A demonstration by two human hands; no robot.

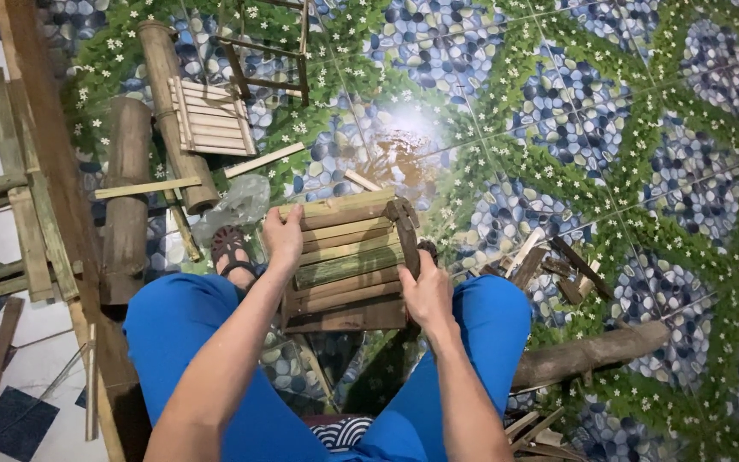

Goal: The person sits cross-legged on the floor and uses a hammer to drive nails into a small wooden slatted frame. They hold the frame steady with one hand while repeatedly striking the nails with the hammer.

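A small slatted bamboo frame (344, 257), like a little stool, stands on the floor between my knees. My left hand (284, 238) grips its upper left corner. On the frame's right side my right hand (428, 295) holds a dark hammer-like tool (405, 231), its head resting at the top right corner. My legs in blue trousers flank the frame, and a sandalled foot (231, 250) shows to its left.
Thick bamboo poles (127, 197) and a finished slatted panel (209, 117) lie at upper left. A thin wooden frame (268, 51) stands behind. Bamboo offcuts (549, 261) and a long log (592, 352) lie right. Slat pieces (23, 197) rest on the left tiles.
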